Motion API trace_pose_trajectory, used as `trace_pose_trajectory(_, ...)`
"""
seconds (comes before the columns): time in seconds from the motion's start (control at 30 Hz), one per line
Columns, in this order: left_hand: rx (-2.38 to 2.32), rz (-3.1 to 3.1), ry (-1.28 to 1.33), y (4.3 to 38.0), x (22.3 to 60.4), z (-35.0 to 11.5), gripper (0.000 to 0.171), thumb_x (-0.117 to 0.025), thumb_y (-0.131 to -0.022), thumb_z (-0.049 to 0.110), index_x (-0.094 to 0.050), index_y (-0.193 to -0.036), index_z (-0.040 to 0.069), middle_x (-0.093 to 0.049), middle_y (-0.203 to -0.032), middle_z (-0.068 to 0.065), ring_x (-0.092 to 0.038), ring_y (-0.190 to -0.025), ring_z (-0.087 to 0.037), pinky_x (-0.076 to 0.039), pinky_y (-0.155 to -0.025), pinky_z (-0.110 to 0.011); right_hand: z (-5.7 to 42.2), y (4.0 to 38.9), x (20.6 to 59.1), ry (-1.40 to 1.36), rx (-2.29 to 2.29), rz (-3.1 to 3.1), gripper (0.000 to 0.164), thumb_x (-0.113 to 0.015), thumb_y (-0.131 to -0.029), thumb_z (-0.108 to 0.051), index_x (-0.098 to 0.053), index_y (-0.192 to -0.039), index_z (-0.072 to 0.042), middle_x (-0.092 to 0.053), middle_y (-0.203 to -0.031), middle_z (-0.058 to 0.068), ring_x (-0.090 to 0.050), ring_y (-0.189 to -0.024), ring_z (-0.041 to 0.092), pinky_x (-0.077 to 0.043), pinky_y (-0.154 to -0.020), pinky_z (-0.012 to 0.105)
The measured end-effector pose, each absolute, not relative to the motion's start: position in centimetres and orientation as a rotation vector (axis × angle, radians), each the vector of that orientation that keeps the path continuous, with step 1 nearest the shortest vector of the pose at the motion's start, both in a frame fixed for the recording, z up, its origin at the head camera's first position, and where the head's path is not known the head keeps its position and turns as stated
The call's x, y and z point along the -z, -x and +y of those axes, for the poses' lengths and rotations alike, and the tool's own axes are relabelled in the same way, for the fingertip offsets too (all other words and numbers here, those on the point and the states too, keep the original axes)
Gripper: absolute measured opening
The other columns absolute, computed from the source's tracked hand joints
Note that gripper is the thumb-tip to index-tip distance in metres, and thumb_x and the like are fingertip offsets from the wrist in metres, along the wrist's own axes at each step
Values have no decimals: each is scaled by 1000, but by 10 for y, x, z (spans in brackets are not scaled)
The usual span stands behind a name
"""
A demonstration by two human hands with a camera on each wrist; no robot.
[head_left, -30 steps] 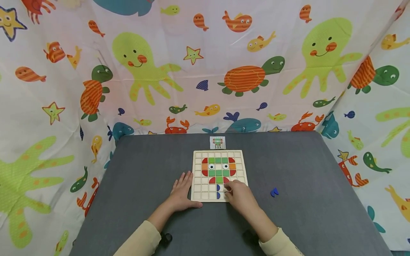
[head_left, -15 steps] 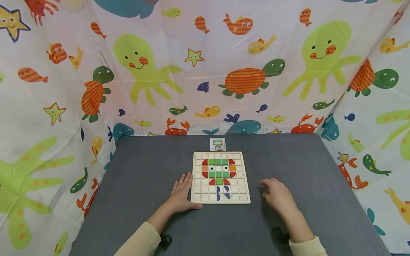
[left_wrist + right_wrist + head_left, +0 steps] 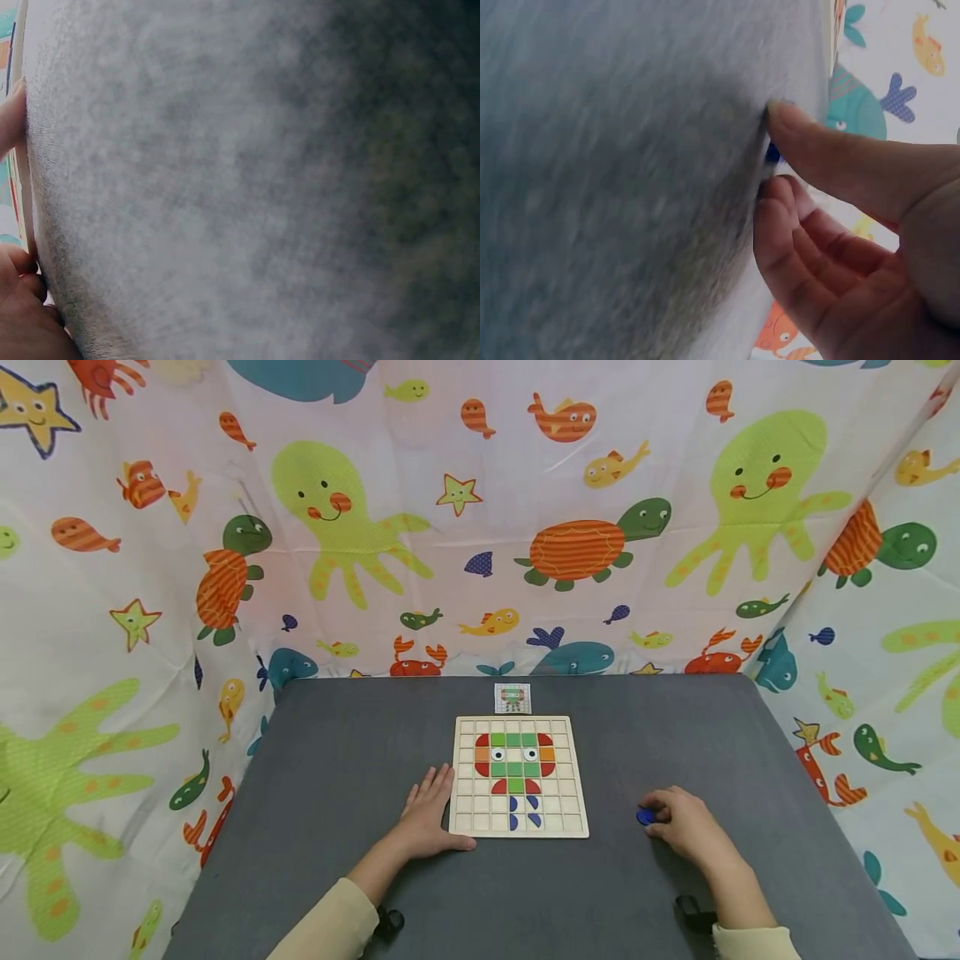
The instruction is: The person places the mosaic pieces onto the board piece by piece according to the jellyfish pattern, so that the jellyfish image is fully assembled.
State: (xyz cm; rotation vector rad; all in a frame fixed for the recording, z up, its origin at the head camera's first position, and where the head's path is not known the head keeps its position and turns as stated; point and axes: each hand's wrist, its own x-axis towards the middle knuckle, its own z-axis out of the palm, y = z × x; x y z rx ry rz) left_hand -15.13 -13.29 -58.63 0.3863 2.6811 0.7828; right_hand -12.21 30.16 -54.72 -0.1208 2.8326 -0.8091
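Note:
A pale wooden grid board (image 3: 471,810) lies on the table, with red, orange, green, eye and blue pieces forming a figure. Beside its left edge my left hand (image 3: 427,817) lies with fingers spread, fingertips at the edge and thumb near the lower corner. To the right of the board, my right hand (image 3: 690,825) has its thumb and fingers curled about loose blue pieces (image 3: 645,817). In the right wrist view a bit of blue piece (image 3: 773,154) shows between thumb and fingertips; the rest is hidden. Blue half-round pieces (image 3: 513,821) sit in the board's lower squares.
A small card (image 3: 512,698) with a printed figure lies just beyond the board. The grey table (image 3: 360,735) meets a curtain (image 3: 450,568) printed with sea animals at its back. Black straps (image 3: 390,922) circle the wrists.
My right hand has left the board, where another blue piece now sits, and moved right to the loose blue pieces. The left hand has stayed at the board's edge.

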Motion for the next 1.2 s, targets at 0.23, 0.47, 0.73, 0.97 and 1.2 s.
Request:
trace_pose_trajectory(0.23, -772, 2682, -378, 152, 589, -133, 130, -85, -69, 63, -11, -164, 10, -10, -171, -8, -3, -158, -31, -8, -123, -60, 311, 123, 547, 93, 785, 2831, 17, -81, -83, -5, -71, -97, -3, -69, -90, 7, -65, -80, 21, -54, -69, 42)
trace_pose_trajectory(0.47, -778, 2681, -380, 152, 589, -132, 130, -84, -70, 63, -12, -163, 10, -10, -171, -8, -4, -158, -32, -8, -123, -60, 312, 119, 548, 114, 741, 2891, 27, -75, -83, -1, -68, -108, 4, -67, -93, 13, -64, -82, 25, -54, -70, 44)
trace_pose_trajectory(0.73, -793, 2677, -383, 152, 588, -133, 130, -85, -69, 62, -12, -163, 10, -10, -171, -8, -4, -158, -32, -8, -123, -60, 315, 114, 555, 143, 700, 2995, 18, -73, -84, -3, -72, -101, 2, -63, -89, 12, -63, -75, 21, -53, -64, 40)
trace_pose_trajectory(0.97, -794, 2674, -382, 153, 588, -133, 130, -85, -69, 62, -12, -164, 10, -10, -171, -8, -3, -158, -32, -8, -123, -60, 321, 113, 560, 112, 717, 3064, 15, -77, -83, -6, -66, -92, -2, -63, -83, 7, -59, -71, 18, -49, -64, 39)
trace_pose_trajectory(1.2, -815, 2670, -391, 152, 587, -133, 129, -86, -70, 60, -12, -163, 9, -11, -171, -9, -3, -158, -32, -8, -123, -60, 327, 110, 558, 25, 704, 3020, 20, -78, -83, -6, -70, -100, -1, -65, -89, 9, -60, -73, 19, -49, -63, 40)
